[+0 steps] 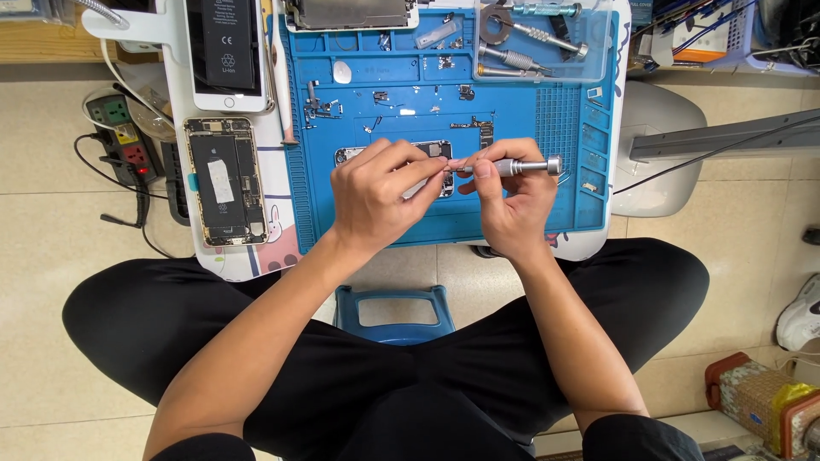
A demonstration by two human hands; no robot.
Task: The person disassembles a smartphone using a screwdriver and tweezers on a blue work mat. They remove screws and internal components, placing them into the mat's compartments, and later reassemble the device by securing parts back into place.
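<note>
Head-camera view, looking down past a blue stool (395, 312) between the seated person's knees: the right hand (512, 201) is closed round a silver precision screwdriver (521, 166), held level with its tip towards the left hand (376, 192), whose fingertips are pinched at that tip; whether they hold a screw is too small to tell. Both hands hover over an opened phone part (436, 152) near the front edge of the blue repair mat (410, 94). Seating the tip squarely before any turning would probably spare the tiny head. At the left edge lies an opened phone (224, 181); farther back, loose screws (320, 108) dot the mat, and a clear tray of drivers (538, 38) fills its far right corner.
</note>
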